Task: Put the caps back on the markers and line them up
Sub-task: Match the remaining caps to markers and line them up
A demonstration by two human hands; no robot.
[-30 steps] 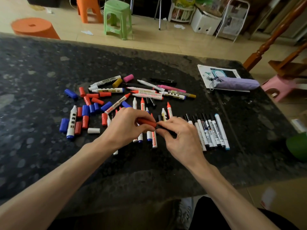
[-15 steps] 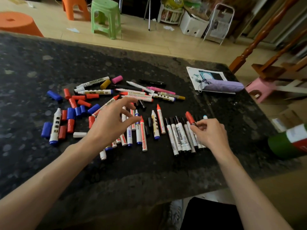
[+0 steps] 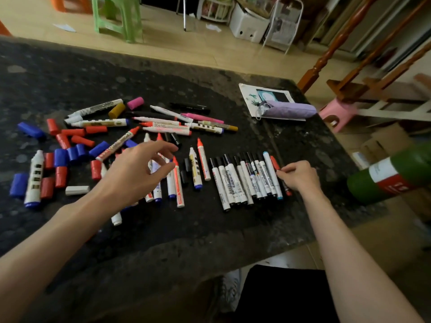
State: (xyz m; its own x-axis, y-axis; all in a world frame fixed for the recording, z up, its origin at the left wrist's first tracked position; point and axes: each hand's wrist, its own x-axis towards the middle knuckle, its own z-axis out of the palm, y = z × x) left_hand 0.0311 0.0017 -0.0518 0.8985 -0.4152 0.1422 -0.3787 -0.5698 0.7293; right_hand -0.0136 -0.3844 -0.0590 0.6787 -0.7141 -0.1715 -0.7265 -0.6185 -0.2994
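A row of capped markers (image 3: 245, 180) lies side by side right of centre on the dark table (image 3: 210, 229). My right hand (image 3: 299, 176) pinches a red-capped marker (image 3: 274, 163) lying at the right end of that row. My left hand (image 3: 135, 173) hovers with spread fingers over several uncapped markers (image 3: 177, 183) in the middle, holding nothing. More uncapped markers (image 3: 163, 124) are scattered behind. Loose red caps (image 3: 77, 141) and blue caps (image 3: 60, 157) lie in a heap at the left.
A purple pouch (image 3: 289, 110) on a printed sheet sits at the table's back right corner. A green bottle with a red and white label (image 3: 391, 176) juts in at the right edge. A pink stool (image 3: 335, 113), a green stool (image 3: 116, 17) and wooden railings stand beyond the table.
Both hands first pressed a red cap onto a marker in the middle. My right hand then carried it right to the row's end, and my left hand let go and opened over the uncapped markers.
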